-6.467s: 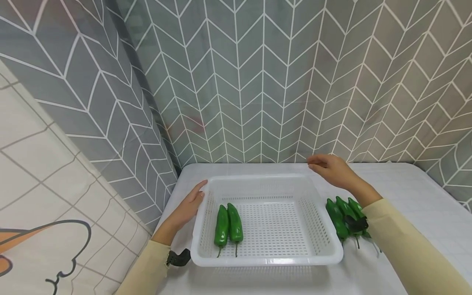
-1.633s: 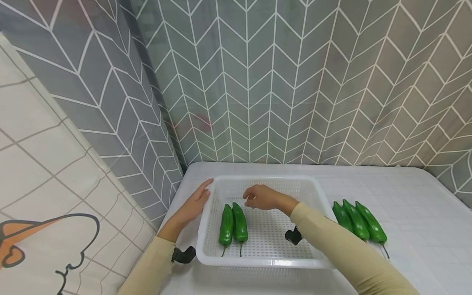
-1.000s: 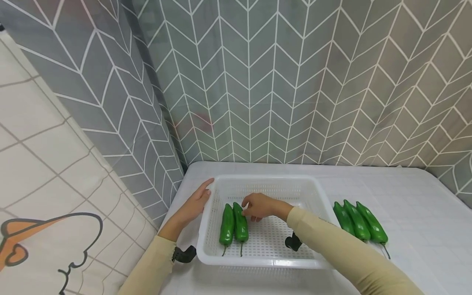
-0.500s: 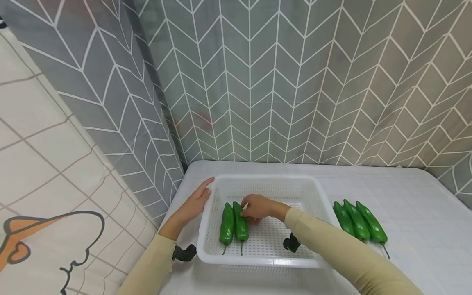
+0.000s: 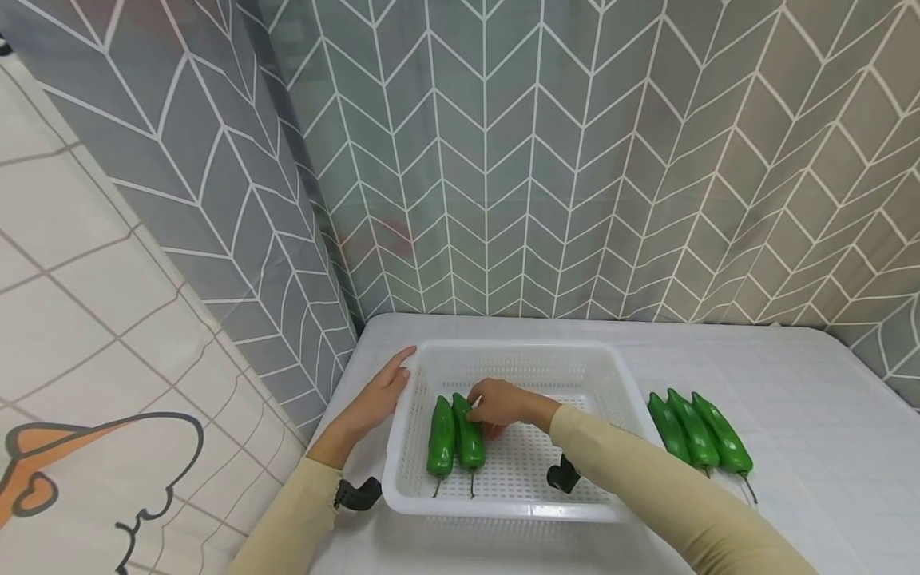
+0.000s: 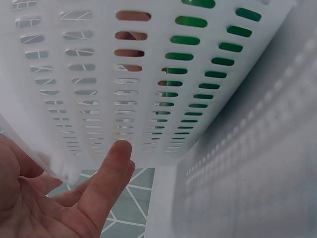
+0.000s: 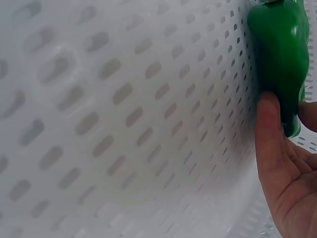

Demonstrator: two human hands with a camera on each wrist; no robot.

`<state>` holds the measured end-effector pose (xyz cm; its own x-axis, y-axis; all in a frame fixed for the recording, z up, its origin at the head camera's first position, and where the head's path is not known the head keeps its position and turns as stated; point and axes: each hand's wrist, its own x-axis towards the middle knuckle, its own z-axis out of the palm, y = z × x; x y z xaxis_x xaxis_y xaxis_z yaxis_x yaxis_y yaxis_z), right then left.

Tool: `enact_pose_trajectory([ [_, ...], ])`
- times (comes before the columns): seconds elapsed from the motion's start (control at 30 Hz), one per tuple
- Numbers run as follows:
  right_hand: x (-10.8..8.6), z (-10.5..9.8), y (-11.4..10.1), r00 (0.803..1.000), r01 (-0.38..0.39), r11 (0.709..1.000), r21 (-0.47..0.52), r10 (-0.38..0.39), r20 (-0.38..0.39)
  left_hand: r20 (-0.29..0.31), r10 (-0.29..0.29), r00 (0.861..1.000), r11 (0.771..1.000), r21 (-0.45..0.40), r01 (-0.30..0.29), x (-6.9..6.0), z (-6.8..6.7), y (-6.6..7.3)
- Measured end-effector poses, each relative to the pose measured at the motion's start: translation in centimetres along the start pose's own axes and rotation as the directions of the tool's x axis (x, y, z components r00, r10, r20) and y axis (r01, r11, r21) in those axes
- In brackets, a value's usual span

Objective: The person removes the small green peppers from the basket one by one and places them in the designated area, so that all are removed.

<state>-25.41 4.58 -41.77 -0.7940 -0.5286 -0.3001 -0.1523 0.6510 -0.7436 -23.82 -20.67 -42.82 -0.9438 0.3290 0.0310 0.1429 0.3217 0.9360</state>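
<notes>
White rectangular perforated plastic basket (image 5: 517, 512), at lower centre of the frame.
The left hand (image 5: 376, 402) touches its left side with extended fingers; inside, a long glossy green pepper (image 5: 442, 441) lies beside a second such pepper (image 5: 470, 446), its upper end pinched by the right hand (image 5: 501, 402); three more green peppers (image 5: 693, 431) lie at lower right.

Two glossy green peppers (image 5: 441, 443) lie side by side in a white basket (image 5: 503, 512).

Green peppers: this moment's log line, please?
right hand: pinches long green pepper in white perforated plastic basket | left hand: touches basket | also in basket: one pepper | white table: three peppers
</notes>
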Motion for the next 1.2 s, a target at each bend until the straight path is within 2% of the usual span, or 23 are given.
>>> enact_pose_trajectory([
  [0.73,0.0,-0.8,0.0,1.000,-0.008,1.000,-0.021,0.007,-0.022,0.000,0.001,1.000,1.000,0.019,-0.001,-0.3,-0.1,-0.2],
  [1.0,-0.2,-1.8,-0.2,0.999,0.003,1.000,-0.031,-0.004,-0.051,-0.018,-0.021,1.000,1.000,0.017,0.022,-0.2,0.1,-0.2],
  [1.2,-0.6,-2.7,-0.4,0.999,0.003,1.000,-0.016,-0.004,-0.052,-0.011,-0.010,1.000,1.000,0.013,0.010,0.0,0.0,-0.2],
])
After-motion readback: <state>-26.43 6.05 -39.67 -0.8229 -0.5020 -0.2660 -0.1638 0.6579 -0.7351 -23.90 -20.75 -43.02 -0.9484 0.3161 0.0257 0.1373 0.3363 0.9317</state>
